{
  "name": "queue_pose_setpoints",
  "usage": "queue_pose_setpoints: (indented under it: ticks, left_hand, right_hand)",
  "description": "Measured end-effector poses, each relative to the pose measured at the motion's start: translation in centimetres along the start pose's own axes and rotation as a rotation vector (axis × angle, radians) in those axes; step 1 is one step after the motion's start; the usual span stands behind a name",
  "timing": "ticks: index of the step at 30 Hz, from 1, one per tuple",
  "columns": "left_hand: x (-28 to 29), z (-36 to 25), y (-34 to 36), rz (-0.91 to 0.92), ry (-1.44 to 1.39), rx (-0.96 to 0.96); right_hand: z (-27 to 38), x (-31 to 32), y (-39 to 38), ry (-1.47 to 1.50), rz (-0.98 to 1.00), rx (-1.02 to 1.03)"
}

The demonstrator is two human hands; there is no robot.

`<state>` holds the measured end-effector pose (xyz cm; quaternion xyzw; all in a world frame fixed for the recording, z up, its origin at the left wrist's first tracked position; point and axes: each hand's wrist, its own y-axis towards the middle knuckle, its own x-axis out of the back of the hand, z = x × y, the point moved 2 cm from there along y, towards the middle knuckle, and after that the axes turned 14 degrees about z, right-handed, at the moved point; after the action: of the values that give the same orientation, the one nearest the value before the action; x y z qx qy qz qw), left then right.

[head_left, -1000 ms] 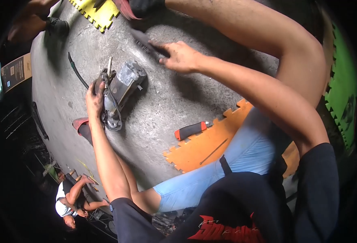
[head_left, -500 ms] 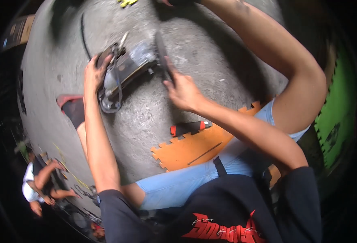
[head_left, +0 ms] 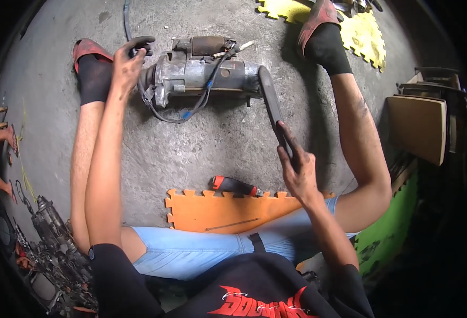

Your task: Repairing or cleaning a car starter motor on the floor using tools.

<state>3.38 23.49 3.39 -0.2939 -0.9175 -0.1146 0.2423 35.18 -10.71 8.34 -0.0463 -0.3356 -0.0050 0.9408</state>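
Observation:
A grey starter motor [head_left: 209,74] lies on its side on the concrete floor between my feet. A smaller brown cylinder [head_left: 208,46] is mounted along its far side. A dark cable [head_left: 176,121] with blue tape loops in front of the motor, toward its left end. There my left hand [head_left: 127,66] is closed, its blackened fingers curled; what they hold is hidden. My right hand [head_left: 301,172] grips a long flat dark metal bar [head_left: 271,100], whose rounded far tip meets or overlaps the motor's right end.
A red and black tool handle [head_left: 234,186] lies by the orange foam mat [head_left: 191,209], which bears a thin rod [head_left: 233,224]. Yellow [head_left: 363,40] and green [head_left: 387,228] mats lie right. Boxes [head_left: 419,127] stand right; greasy metal parts [head_left: 58,233] and another person's legs [head_left: 0,183] are left.
My view has turned, so the motor now appears level and farther right. The bar in my right hand, blurred and close to the motor before, now has its tip at the motor's right end.

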Motion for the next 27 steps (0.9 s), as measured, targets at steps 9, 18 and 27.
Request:
queue_pose_setpoints:
  ticks: [9,18,27]
  left_hand:
    - [5.4,4.0,1.4,-0.196,0.222,0.119]
    - [10.6,-4.2,9.9,-0.459,0.379,-0.081]
    - [15.0,4.5,13.5,-0.59,0.273,0.116]
  right_hand:
    - [-1.4,12.0,5.7,-0.521,0.522,0.202]
    - [-0.6,4.7,15.1,-0.605,0.781,0.432]
    - [-3.9,10.8,12.8,-0.67,0.886,0.307]
